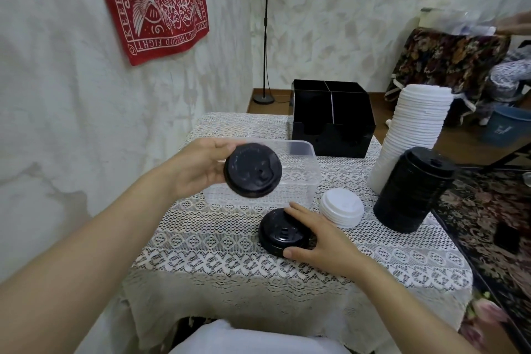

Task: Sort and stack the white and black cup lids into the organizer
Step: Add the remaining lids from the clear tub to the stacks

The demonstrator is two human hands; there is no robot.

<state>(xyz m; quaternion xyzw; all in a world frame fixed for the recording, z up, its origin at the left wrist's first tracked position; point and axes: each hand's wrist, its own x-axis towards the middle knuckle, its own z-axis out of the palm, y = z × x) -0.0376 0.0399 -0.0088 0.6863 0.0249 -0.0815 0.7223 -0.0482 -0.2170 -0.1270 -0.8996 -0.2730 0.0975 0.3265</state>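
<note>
Holds a black lid (253, 171) up in the left hand (198, 167), fingers curled round its rim, above the tub (301, 152). Clasps a low black stack (283, 234) on the cloth (201, 238) with the right hand (319, 238), thumb and fingers spread round its edge. Just right, a short white stack (342, 207); beyond, tall white stack (413, 135) and tall black stack (413, 190). Organizer (333, 123) at the far edge.

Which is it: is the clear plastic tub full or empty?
Empty, as far as shows: the clear plastic tub holds no lids; lace tablecloth shows through its walls.
</note>
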